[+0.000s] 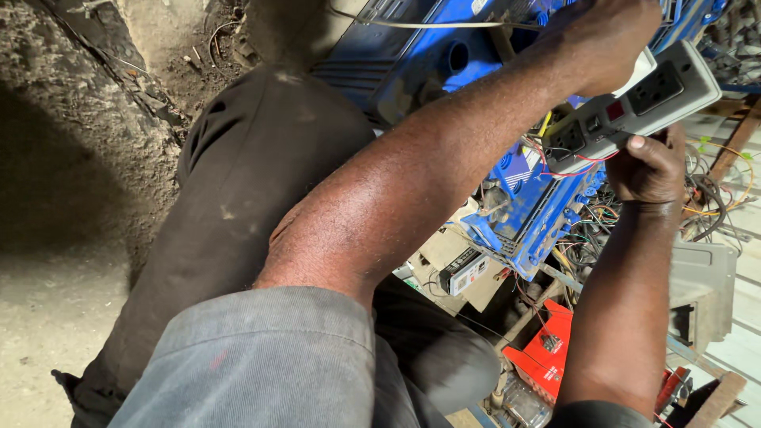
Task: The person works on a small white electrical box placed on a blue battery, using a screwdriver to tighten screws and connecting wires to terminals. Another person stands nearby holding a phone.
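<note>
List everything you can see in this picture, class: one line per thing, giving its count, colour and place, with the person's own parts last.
power strip: one, grey-white with black sockets and a red switch, upper right, held by both hands
blue case: one, blue, centre right, below the power strip
loose wires: many, mixed colours, right of the blue case
red box: one, red, lower right
small meter: one, white and black, centre
ground: grey-brown dirt, left
trousers: dark, centre left
left hand: grip on the strip's top
right hand: grip under the strip
</note>
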A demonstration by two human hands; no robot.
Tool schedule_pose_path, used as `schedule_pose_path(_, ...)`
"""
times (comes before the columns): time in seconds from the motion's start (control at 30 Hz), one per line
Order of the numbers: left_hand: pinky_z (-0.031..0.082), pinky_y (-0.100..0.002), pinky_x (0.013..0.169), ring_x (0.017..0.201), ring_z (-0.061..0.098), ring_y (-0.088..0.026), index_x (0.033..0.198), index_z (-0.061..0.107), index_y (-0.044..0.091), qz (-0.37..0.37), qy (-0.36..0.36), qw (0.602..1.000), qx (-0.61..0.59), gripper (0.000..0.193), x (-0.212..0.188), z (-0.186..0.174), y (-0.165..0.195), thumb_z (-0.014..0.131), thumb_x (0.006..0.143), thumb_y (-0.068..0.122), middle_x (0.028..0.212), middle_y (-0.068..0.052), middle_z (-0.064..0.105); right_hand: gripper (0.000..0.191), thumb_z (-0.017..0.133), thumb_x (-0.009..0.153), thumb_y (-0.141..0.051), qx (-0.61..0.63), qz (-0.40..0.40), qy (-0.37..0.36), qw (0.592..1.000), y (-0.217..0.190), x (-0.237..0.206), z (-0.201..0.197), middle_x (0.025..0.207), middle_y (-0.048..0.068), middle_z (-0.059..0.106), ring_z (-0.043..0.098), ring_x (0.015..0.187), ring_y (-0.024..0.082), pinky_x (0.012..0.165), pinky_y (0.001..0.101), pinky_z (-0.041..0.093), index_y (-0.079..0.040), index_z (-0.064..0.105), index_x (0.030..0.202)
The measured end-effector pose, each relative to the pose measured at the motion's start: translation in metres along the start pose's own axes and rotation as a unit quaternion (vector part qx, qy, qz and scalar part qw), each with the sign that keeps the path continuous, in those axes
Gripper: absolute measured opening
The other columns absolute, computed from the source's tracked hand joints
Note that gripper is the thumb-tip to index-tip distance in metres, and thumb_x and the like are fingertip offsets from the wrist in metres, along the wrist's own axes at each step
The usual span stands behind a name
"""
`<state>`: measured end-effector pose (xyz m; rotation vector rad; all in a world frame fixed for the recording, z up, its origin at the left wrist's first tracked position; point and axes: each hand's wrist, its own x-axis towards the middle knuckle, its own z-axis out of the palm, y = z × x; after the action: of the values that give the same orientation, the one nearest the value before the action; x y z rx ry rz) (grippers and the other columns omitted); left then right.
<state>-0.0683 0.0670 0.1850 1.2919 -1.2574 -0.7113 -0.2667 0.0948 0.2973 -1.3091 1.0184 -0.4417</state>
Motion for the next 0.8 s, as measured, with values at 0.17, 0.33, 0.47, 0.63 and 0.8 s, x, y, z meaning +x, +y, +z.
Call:
schedule_pose_path(0.17,0.060,-0.044,0.068,0.089,0.074,-0.033,0.089,0.074,0.006,0.008,0.008,1.000,-0.009,0.023,0.001,0.006,0.000,0.071,0.067,0.001,0.095,-0.016,0.074,0.064,0.081,0.090,-0.008,-0.008,-0.003,0.004,1.000,-0.003,0.000,0.011,0.130,0.015,0.063,0.062,0.120,0.027,0.113,0.0404,0.047,0.007,0.051,0.144)
schedule_pose_path(0.33,0.060,-0.043,0.068,0.089,0.074,-0.033,0.089,0.074,0.006,0.021,0.010,0.999,-0.025,0.023,0.000,0.005,0.000,0.072,0.066,0.001,0.095,-0.017,0.074,0.071,0.082,0.087,-0.008,-0.030,-0.002,-0.001,1.000,-0.008,0.002,0.029,0.140,0.016,0.062,0.060,0.128,0.028,0.119,0.0417,0.045,0.006,0.050,0.148)
schedule_pose_path(0.47,0.059,-0.043,0.069,0.091,0.074,-0.034,0.085,0.073,0.003,0.020,-0.004,1.000,-0.022,0.020,0.000,0.005,-0.002,0.071,0.066,0.000,0.098,-0.017,0.074,0.075,0.086,0.086,-0.008,-0.030,-0.005,-0.010,0.999,-0.009,0.004,0.036,0.143,0.015,0.062,0.059,0.131,0.027,0.120,0.0410,0.044,0.006,0.049,0.150)
schedule_pose_path(0.63,0.059,-0.043,0.071,0.091,0.073,-0.036,0.084,0.073,0.002,0.055,-0.005,0.998,0.000,0.022,0.001,0.007,-0.007,0.073,0.063,-0.002,0.096,-0.021,0.073,0.081,0.092,0.083,-0.010,-0.047,-0.007,0.005,0.999,-0.009,0.003,0.039,0.140,0.014,0.064,0.063,0.133,0.027,0.125,0.0429,0.047,0.005,0.051,0.151)
schedule_pose_path(0.8,0.058,-0.045,0.074,0.091,0.073,-0.038,0.088,0.072,0.000,0.054,-0.040,0.997,-0.029,0.028,-0.004,0.002,-0.015,0.080,0.061,0.004,0.093,-0.022,0.073,0.076,0.094,0.082,-0.011,-0.063,-0.001,-0.005,0.998,-0.009,0.005,0.040,0.134,0.012,0.068,0.066,0.126,0.025,0.121,0.0408,0.049,0.004,0.056,0.147)
